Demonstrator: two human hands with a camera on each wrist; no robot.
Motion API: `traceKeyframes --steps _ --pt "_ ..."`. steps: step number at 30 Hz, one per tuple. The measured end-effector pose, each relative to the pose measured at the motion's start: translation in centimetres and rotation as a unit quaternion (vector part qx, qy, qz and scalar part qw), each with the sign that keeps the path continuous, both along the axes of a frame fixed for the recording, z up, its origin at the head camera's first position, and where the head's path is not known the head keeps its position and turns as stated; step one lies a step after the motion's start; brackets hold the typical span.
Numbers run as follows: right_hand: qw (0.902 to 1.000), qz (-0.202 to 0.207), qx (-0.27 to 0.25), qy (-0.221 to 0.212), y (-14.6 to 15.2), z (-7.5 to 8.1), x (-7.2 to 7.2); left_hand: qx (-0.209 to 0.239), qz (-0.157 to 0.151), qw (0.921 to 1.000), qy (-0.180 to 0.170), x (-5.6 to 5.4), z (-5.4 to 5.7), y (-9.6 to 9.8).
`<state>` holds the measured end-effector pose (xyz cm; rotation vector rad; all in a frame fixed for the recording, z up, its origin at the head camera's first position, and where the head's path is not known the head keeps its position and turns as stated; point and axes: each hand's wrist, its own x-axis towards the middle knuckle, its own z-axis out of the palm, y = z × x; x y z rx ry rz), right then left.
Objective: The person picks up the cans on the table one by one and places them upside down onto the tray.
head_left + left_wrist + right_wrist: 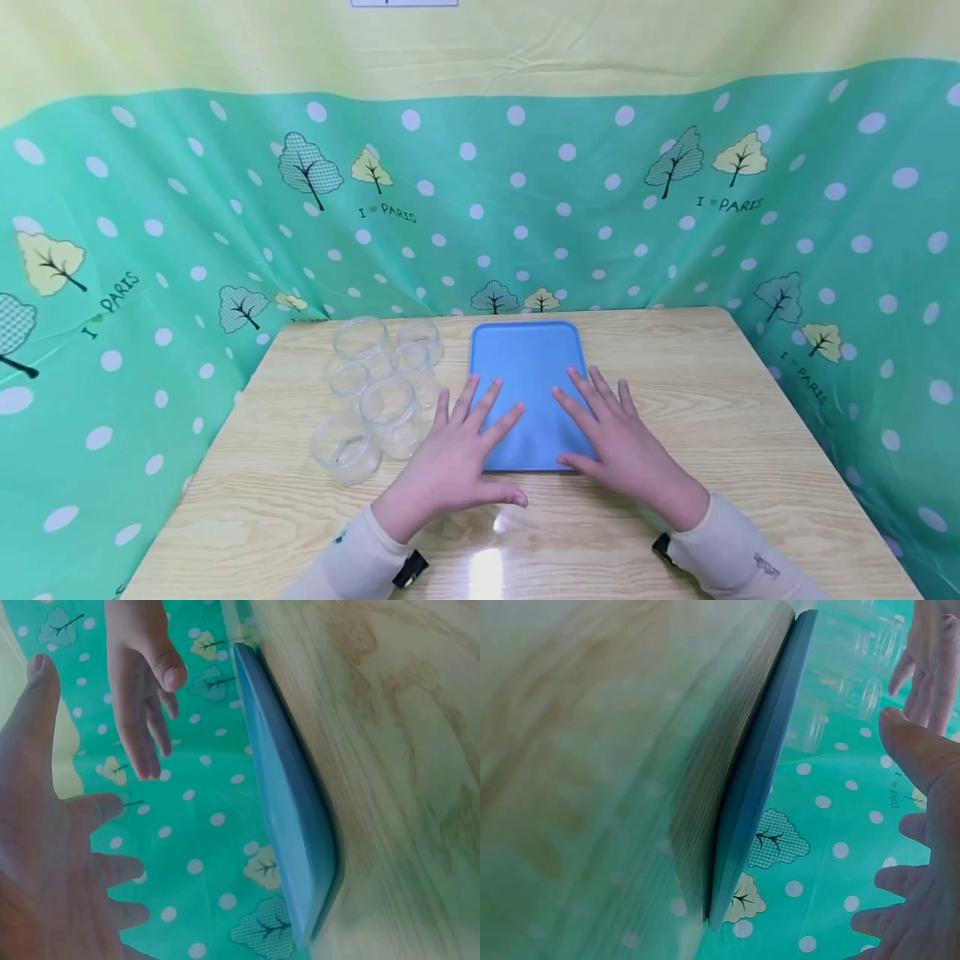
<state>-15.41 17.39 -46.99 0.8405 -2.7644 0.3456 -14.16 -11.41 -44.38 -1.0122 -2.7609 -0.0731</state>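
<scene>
A blue rectangular tray (525, 358) lies flat on the wooden table, its bare surface facing up. My left hand (461, 458) hovers over the tray's near left corner, fingers spread and nothing held. Over the near right part of the tray is my right hand (626, 446), also with spread fingers and nothing in it. Both wrist views show a gap between the hands and the tray (289, 802). Left of the tray stand several clear round containers, among them a tall jar (390, 412) and a wide, low one (347, 450) close by my left hand.
More clear containers, including a wide one (362, 340) and a smaller one (420, 337), stand towards the table's back left. A green dotted curtain (517, 192) hangs behind and beside the wooden table (720, 400). Each wrist carries a small black device.
</scene>
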Motion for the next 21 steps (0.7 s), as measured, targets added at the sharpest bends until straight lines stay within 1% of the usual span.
traceKeyframes --steps 5,9,15,21 --pt "1.0 -0.004 -0.007 -0.001 0.0 -0.1 0.0 0.0 0.003 0.9996 0.03 -0.4 0.4 -0.3" --pt "0.9999 -0.002 -0.015 0.002 0.1 -0.2 0.0 -0.001 0.004 0.999 0.044 -0.7 0.8 -0.4" --pt "0.9991 0.017 -0.035 0.017 0.2 0.1 0.4 0.0 0.016 0.9979 0.063 -0.6 1.2 -0.7" --pt "0.998 0.03 -0.047 0.029 0.0 0.7 0.5 0.005 0.026 0.9958 0.088 -0.8 1.7 -1.2"
